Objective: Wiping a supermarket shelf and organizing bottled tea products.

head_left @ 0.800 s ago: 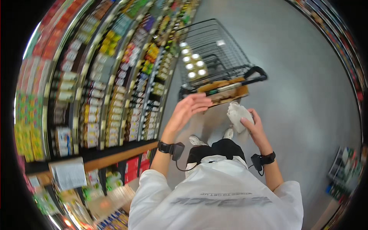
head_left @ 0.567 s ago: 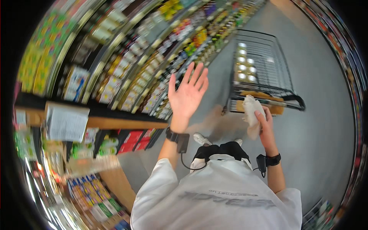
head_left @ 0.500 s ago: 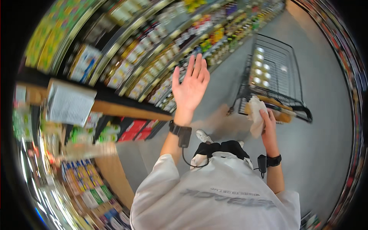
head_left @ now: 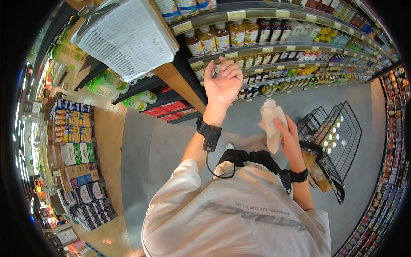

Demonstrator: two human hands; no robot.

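Note:
My left hand (head_left: 223,88) is raised in front of the bottle shelves with its palm turned up. Its fingers are loosely bent and apart, and nothing lies in them. Behind its fingertips stand rows of bottles (head_left: 222,38). In my right hand (head_left: 292,140) is a crumpled off-white cloth (head_left: 272,122), gripped by its right side and hanging above the floor. Each wrist carries a black strap; a small box with a cable (head_left: 210,141) sits on the left one.
A black wire shopping cart (head_left: 351,150) with several light-topped containers stands on the right. A clipboard of papers (head_left: 126,40) hangs at the shelf end, upper left. Stacked boxes (head_left: 77,154) line the left side. Grey floor (head_left: 171,145) lies between, with more shelves (head_left: 391,171) far right.
The view has turned left: the clipboard and shelves now sit further right, the cart too. My left fingers, stretched out before, have curled somewhat. The cloth stays in my right hand, away from the cart.

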